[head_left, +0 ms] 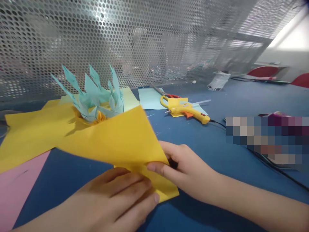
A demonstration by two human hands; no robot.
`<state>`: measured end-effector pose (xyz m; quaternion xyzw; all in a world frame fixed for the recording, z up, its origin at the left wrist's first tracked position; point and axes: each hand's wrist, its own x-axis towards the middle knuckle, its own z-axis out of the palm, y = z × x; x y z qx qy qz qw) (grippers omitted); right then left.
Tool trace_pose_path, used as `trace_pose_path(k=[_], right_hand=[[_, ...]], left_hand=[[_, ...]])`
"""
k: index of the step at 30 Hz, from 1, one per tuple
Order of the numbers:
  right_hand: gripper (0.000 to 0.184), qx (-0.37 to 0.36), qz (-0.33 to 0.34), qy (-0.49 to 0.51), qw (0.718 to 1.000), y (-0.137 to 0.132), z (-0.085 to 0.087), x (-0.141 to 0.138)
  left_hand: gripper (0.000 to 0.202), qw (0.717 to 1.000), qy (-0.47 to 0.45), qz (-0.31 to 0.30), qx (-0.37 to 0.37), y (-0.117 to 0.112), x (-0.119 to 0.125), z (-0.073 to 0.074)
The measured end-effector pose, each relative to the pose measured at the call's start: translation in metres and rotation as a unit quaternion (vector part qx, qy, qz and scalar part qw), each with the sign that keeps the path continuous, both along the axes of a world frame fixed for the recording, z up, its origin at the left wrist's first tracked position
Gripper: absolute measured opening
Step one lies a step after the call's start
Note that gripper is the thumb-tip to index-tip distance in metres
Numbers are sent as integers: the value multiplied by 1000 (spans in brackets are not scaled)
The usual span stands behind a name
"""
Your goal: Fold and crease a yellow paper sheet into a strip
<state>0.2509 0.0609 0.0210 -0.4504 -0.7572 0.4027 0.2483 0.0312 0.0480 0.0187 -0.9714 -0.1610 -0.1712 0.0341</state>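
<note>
Blue table (217,141), backed along its far edge by a perforated metal screen (145,38). Bare blue surface at centre right, between the hands and the far edge; further bare strip along the near edge under both forearms.

Yellow paper sheet (116,135), large, lying at the near left of the table and lifted at its right end, folded to a pointed corner toward the near edge. Gripped at that corner by both hands.

Left hand (116,199): palm down, fingers together and extended flat across the folded corner, pressing on the yellow sheet. Wrist and forearm cut off by the lower frame edge.

Right hand (185,167): entering from the near right, thumb on top and fingers curled beneath, pinched shut on the edge of the yellow sheet. Fingertips below the paper hidden.

Pale green folded paper spikes (94,93), upright, standing on the yellow sheet toward the far left; small orange piece (100,117) at their base, shape hard to make out.

Pink sheet (16,190) at the near left corner, partly under the yellow sheet, cut off by the frame.

Light blue sheet (149,98) near the far edge, centre. Scissors (166,95) with yellow and red handles lying partly on it. Yellow glue gun (188,112) just beside, on its side, black cord (277,167) trailing toward the near right.

White crumpled item (218,80) at the far right edge, unidentifiable. Blurred-out patch at the right side, contents not legible.
</note>
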Motion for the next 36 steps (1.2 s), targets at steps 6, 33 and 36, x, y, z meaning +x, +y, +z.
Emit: trace_pose_path(k=[6, 33, 36], right_hand=[[61, -74, 18, 76, 994, -2, 4, 7], [31, 342, 58, -146, 926, -29, -11, -4], [38, 365, 100, -138, 915, -33, -12, -8]], left_hand=[[25, 997, -35, 22, -59, 5, 4, -2], [43, 961, 148, 32, -233, 22, -2, 12], [45, 948, 188, 32, -254, 23, -4, 13]])
